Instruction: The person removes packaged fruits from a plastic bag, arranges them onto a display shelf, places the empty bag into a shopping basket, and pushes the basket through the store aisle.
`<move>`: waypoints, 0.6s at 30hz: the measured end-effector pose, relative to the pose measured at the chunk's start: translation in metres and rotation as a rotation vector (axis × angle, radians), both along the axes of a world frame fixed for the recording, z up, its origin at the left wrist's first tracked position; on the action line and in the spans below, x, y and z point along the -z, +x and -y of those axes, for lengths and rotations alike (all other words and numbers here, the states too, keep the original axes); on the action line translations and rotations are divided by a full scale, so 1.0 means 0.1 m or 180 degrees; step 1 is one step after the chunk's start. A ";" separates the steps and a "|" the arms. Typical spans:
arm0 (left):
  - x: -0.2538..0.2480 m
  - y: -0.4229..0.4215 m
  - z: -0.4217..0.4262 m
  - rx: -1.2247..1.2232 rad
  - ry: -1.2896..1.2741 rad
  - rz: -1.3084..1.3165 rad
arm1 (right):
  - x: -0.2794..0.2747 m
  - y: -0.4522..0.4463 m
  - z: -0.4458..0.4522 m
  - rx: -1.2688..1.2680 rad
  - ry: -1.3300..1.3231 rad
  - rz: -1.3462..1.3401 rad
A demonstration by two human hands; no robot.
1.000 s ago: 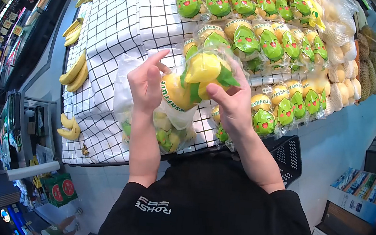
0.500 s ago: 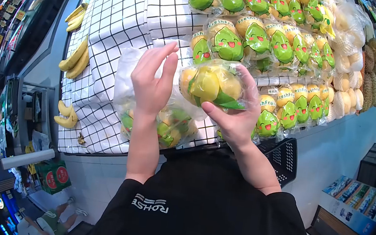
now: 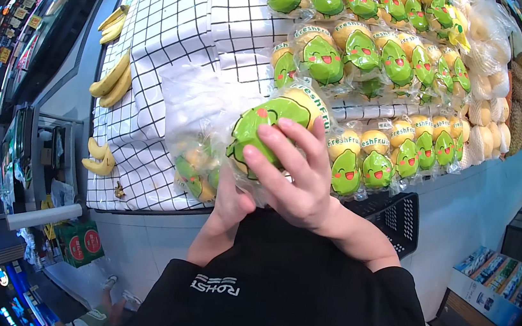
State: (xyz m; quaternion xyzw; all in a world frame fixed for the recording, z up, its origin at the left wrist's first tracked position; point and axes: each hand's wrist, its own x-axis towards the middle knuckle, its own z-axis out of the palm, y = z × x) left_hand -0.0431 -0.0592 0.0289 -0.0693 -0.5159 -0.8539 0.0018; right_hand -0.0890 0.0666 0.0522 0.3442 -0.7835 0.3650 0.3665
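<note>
Over the near side of the desk, my right grip is clamping the fruit bag, now showing its green face; lower left, my left grip is hiding its closure.

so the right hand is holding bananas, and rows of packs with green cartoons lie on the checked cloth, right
Not quite: the head view shows the right hand holding a wrapped pack with a green cartoon instead. The rows of packs do lie on the checked cloth.
</note>
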 end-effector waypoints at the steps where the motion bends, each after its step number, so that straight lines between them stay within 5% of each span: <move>1: 0.02 0.02 0.00 -0.0034 0.0176 0.0082 | -0.04 0.06 -0.01 -0.0109 0.0165 0.0099; 4: 0.08 0.02 0.08 0.0167 0.1472 -0.0014 | 0.00 0.12 -0.08 -0.0533 0.0519 -0.0091; 10: 0.08 -0.02 0.09 -0.0501 0.1302 0.0374 | -0.16 0.04 -0.28 -0.1614 -0.0220 0.0634; 11: 0.14 -0.05 0.07 0.0135 0.2807 0.0058 | -0.13 0.06 -0.31 -0.1412 -0.0503 0.0620; 12: 0.01 -0.02 0.01 -0.0723 0.1607 0.0599 | -0.06 0.07 -0.35 -0.1207 -0.0782 0.0599; 16: -0.05 -0.01 -0.14 -0.1097 0.1501 0.0400 | 0.07 0.10 -0.39 -0.0558 -0.1165 0.1028; 18: -0.06 -0.01 -0.22 -0.1184 0.1409 0.0240 | 0.11 0.15 -0.33 -0.1323 -0.2054 0.3348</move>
